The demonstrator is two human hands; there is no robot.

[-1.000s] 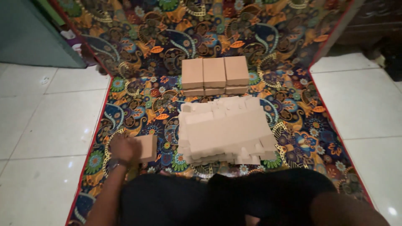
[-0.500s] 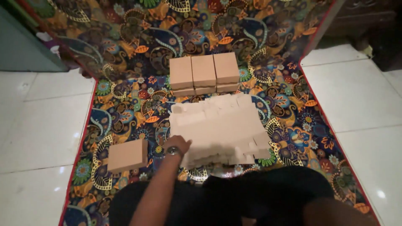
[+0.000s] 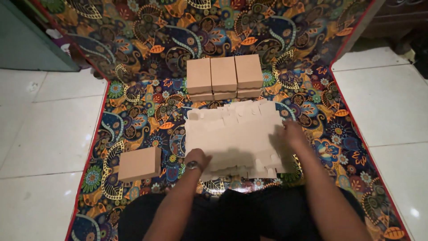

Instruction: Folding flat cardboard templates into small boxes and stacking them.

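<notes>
A stack of flat, unfolded tan cardboard blanks (image 3: 232, 134) lies on the patterned cloth in front of me. My left hand (image 3: 197, 159) rests on the stack's near left edge, fingers curled on the top sheets, a watch on the wrist. My right hand (image 3: 294, 133) lies on the stack's right side, fingers spread over the cardboard. A folded tan box (image 3: 140, 164) sits alone on the cloth to my left, apart from both hands. Three more folded boxes (image 3: 224, 76) stand side by side beyond the stack, on top of others.
The colourful patterned cloth (image 3: 133, 102) with a red border covers the floor under everything. White floor tiles (image 3: 40, 134) lie on both sides. A grey-green panel (image 3: 26, 40) stands at the far left. My dark-clothed legs (image 3: 236, 218) fill the bottom edge.
My left hand let go of the single folded box at my left and moved right onto the stack. My right hand has come into view on the stack's right side.
</notes>
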